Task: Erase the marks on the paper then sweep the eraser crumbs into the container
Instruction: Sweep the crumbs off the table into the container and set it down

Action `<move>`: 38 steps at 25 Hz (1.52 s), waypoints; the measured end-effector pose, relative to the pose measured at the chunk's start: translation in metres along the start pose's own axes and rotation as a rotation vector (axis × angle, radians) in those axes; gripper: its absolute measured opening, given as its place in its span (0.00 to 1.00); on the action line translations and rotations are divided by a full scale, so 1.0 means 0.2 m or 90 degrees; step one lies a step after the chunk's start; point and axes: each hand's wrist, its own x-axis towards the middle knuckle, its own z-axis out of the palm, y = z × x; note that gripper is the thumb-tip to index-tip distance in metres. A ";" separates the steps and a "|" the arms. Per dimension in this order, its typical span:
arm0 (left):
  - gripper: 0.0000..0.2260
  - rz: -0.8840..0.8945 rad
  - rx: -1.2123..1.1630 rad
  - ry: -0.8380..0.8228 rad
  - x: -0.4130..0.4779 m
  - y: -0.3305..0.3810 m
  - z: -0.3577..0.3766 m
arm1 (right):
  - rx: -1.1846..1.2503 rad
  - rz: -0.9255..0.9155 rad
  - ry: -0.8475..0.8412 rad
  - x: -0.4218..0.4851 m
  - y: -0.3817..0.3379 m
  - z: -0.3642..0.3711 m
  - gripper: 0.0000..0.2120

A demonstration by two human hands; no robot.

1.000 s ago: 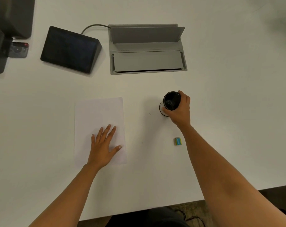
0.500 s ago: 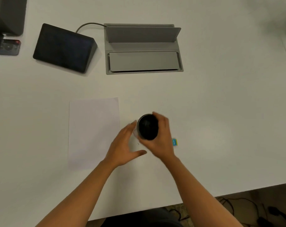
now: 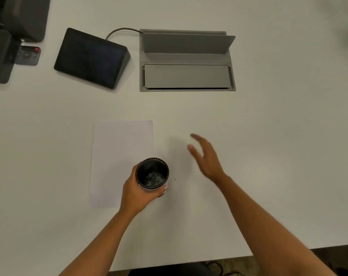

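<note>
A white sheet of paper (image 3: 117, 156) lies flat on the table with no marks that I can make out. My left hand (image 3: 137, 193) is wrapped around a black mesh container (image 3: 152, 173), held at the paper's lower right corner; pale crumbs show at its bottom. My right hand (image 3: 206, 156) hovers to the right of the paper with its fingers spread and nothing in it. Two thin dark crumbs lie on the table, one (image 3: 187, 144) by my right fingertips and one (image 3: 175, 179) right of the container. The eraser is hidden behind my right arm.
A black tablet stand (image 3: 89, 58) and a grey cable box (image 3: 187, 60) with its lid up stand at the back. Dark equipment (image 3: 8, 36) fills the far left corner. The table's front edge (image 3: 189, 261) runs close to my arms.
The container passed from my right hand to my left and moved left to the paper's corner. My right hand let go and swung out to the right, covering the eraser.
</note>
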 end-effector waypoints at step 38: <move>0.41 -0.020 0.062 0.010 -0.32 -0.11 -0.11 | -0.369 -0.436 -0.409 -0.17 0.32 0.20 0.35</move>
